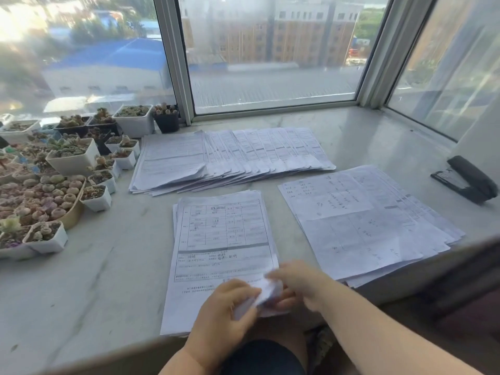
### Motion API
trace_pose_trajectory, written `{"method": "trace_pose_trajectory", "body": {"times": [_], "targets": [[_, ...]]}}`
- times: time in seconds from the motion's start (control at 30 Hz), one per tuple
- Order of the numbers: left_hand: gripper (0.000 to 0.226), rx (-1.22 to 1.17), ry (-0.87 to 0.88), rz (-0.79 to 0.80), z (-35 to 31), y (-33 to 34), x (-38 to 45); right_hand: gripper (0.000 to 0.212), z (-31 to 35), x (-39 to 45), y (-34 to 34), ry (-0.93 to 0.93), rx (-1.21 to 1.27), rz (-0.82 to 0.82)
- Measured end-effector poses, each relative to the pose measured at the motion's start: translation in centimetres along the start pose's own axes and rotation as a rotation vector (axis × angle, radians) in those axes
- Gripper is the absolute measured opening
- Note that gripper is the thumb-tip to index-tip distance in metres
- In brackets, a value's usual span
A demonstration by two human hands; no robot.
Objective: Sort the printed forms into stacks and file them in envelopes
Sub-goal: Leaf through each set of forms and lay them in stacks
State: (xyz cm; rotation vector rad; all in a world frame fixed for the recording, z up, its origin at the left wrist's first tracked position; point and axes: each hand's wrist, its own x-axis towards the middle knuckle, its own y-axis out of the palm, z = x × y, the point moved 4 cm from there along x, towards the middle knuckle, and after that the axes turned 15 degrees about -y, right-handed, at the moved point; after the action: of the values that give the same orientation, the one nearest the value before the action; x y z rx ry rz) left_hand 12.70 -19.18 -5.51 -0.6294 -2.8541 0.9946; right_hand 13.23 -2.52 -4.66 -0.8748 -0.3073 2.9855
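Note:
A stack of printed forms (pixel 221 239) lies in front of me on the marble sill, its top sheet showing a ruled table. My left hand (pixel 224 312) and my right hand (pixel 297 282) meet at the stack's near right corner, both pinching a curled-up bit of white paper (pixel 266 290) there. A long fanned row of forms (pixel 230 158) is spread behind it. To the right lies a third, loosely fanned pile of forms (pixel 362 220). No envelope is in view.
Many small pots of succulents (pixel 67 169) crowd the left of the sill. A black stapler (pixel 468 180) lies at the far right. Window panes (pixel 270 55) close off the back. The sill's front edge (pixel 108 355) runs just below the near stack.

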Motion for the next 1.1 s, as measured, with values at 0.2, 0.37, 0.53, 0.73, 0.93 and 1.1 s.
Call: {"method": "trace_pose_trajectory", "body": {"times": [0.2, 0.37, 0.53, 0.73, 0.93, 1.1], "targets": [[0.027, -0.084, 0.026, -0.161, -1.5, -4.6, 2.1, 0.043, 1.9, -0.3, -2.8, -0.277, -0.201, -0.140], [0.027, -0.139, 0.117, -0.490, -4.8, -10.8, 8.4, 0.033, 6.7, 0.6, -9.8, -0.425, 0.236, -0.257], [0.034, -0.064, 0.037, -0.501, -5.8, -11.9, 18.0, 0.050, 13.7, 5.6, -16.3, -0.592, 0.597, -0.420], [0.045, 0.151, -0.124, -0.341, -4.1, -7.9, 29.9, 0.024, 18.3, 15.5, -19.5, -0.552, 0.866, -0.460], [0.068, 0.385, -0.277, -0.255, -0.9, -2.9, 35.8, 0.024, 18.8, 24.2, -16.9, -0.411, 0.868, -0.238], [0.082, 0.377, -0.269, -0.231, 1.0, -1.7, 35.8, 0.020, 17.0, 28.5, -16.5, -0.353, 0.763, -0.135]]}}
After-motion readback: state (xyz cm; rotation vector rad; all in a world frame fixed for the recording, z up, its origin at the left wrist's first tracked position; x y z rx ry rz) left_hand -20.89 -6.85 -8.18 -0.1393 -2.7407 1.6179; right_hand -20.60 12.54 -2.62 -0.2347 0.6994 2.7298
